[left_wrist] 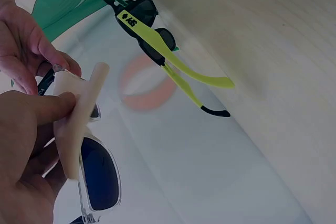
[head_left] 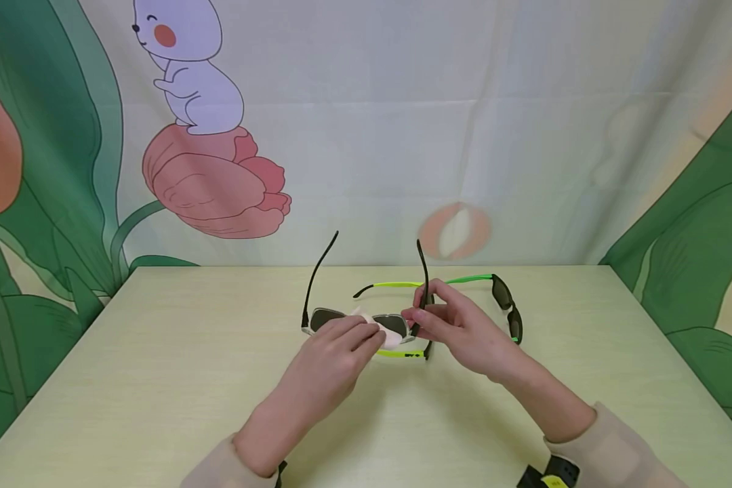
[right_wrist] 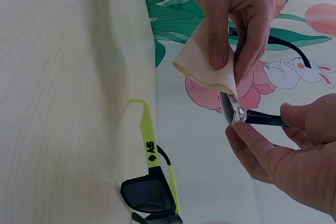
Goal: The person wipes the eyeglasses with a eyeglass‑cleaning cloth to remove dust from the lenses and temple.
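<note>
A pair of sunglasses with a clear frame and dark lenses (left_wrist: 101,177) is held up above the table, its black temples pointing away in the head view. My left hand (head_left: 335,356) pinches a pale pink cloth (right_wrist: 202,61) over the front of the frame, near one lens. In the right wrist view, the cloth is folded over the lens edge between thumb and fingers. My right hand (head_left: 472,332) grips the hinge end of one black temple (right_wrist: 265,118) with thumb and fingers.
On the light wooden table (head_left: 158,379) lie black sunglasses with yellow temples (left_wrist: 157,40), partly hidden behind my hands in the head view. Next to them on the right is a dark pair with a green temple (head_left: 501,291). A printed curtain (head_left: 366,135) hangs behind the table.
</note>
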`<state>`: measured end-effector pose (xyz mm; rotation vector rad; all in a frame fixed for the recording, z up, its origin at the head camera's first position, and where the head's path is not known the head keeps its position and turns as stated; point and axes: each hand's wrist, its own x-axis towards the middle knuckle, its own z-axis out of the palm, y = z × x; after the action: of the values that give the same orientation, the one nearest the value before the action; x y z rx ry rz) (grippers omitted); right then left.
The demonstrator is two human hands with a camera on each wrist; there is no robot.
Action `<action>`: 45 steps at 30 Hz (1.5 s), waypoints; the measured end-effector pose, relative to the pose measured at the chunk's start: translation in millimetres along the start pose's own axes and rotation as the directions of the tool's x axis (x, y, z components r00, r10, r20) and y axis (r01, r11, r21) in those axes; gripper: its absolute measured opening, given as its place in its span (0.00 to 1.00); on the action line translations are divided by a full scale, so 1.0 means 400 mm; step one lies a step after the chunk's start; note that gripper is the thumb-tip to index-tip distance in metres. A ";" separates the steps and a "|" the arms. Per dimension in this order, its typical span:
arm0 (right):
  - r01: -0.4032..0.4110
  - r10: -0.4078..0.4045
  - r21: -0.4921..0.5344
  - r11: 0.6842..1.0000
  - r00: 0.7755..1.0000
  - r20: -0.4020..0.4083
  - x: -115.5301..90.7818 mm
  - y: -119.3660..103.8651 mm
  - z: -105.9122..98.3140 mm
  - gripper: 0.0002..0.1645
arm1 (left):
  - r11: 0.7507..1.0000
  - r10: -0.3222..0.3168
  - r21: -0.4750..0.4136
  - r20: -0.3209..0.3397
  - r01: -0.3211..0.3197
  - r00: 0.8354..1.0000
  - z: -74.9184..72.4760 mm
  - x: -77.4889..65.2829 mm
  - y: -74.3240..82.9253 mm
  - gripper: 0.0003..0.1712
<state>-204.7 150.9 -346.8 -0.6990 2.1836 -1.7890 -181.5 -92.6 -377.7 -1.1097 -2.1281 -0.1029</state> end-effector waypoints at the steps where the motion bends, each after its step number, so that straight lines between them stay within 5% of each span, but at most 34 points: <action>1: 0.000 0.000 0.000 1.000 1.000 -0.004 0.000 0.001 0.001 0.05 | 1.000 -0.005 0.001 0.014 0.005 1.000 0.001 0.001 0.001 0.16; 21: 0.020 -0.020 -0.009 1.000 0.999 -0.050 0.003 0.006 0.016 0.07 | 0.992 -0.123 0.032 0.201 0.119 0.972 0.014 0.011 0.026 0.22; 29: 0.037 -0.037 0.001 0.999 0.999 -0.022 0.005 0.010 0.017 0.07 | 0.997 -0.071 0.047 0.157 0.064 0.985 0.019 0.018 0.029 0.23; 38: 0.043 -0.042 0.018 0.999 0.999 -0.018 0.003 0.004 0.020 0.05 | 0.995 -0.087 -0.046 0.038 0.088 0.996 0.016 0.020 0.027 0.18; 45: 0.036 -0.036 0.019 0.999 0.999 0.000 -0.001 0.004 0.021 0.06 | 0.987 -0.126 -0.098 0.019 0.127 0.992 0.012 0.026 0.025 0.13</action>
<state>-200.8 144.1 -350.2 -0.7390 2.1644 -1.8241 -180.5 -77.3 -377.3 -1.0332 -2.2247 -0.2639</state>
